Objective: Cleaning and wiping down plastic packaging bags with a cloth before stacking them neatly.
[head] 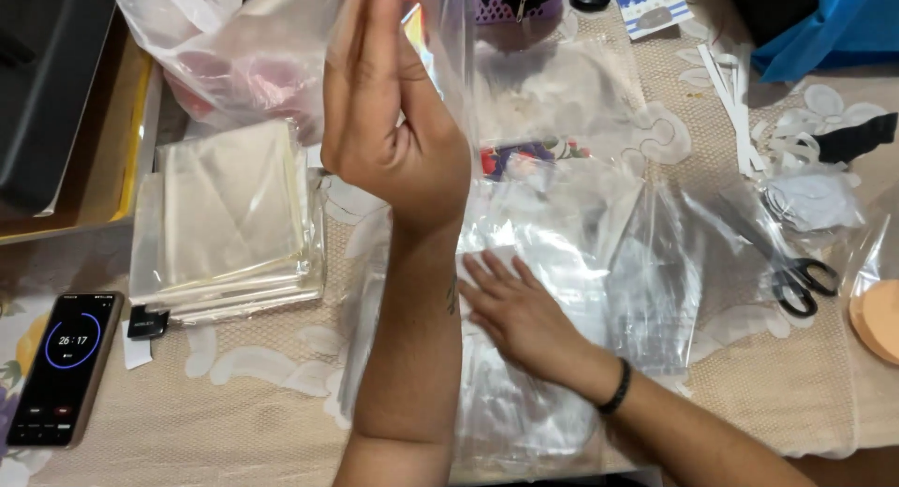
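My left hand (393, 122) is raised above the table, its fingers pinched together on the edge of a clear plastic bag (440, 37) that hangs down from it. My right hand (515, 309), with a black band on the wrist, lies flat with fingers spread on a pile of clear plastic bags (581, 253) spread over the patterned tablecloth (262, 375). The left forearm crosses in front of the pile's left part and hides it.
A neat stack of clear bags (234, 206) lies at left, a phone (66, 365) showing a timer at lower left. Black-handled scissors (801, 281) and an orange round pad (880, 318) sit at right. A blue bag (843, 28) and white strips (730, 94) are at back right.
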